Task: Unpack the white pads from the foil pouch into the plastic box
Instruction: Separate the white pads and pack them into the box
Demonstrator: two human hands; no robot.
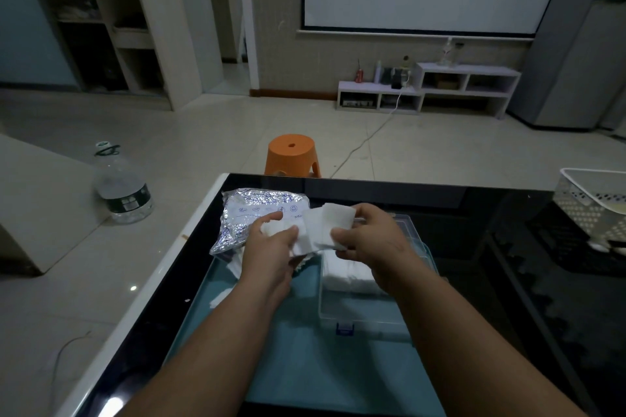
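Note:
A crinkled silver foil pouch [250,213] with blue print lies on the black table at the left, partly on a teal mat [305,366]. My left hand [271,247] grips a small bunch of white pads [279,230] just in front of the pouch. My right hand [369,237] pinches other white pads [333,222] above the clear plastic box [366,311]. A stack of white pads [345,276] lies inside the box, partly hidden by my right wrist. The two hands are close together, their pads nearly touching.
The black glass table [508,281] has a white edge at the left. A white perforated basket [592,210] stands at the far right. On the floor beyond are an orange stool [291,156] and a large water bottle [122,186].

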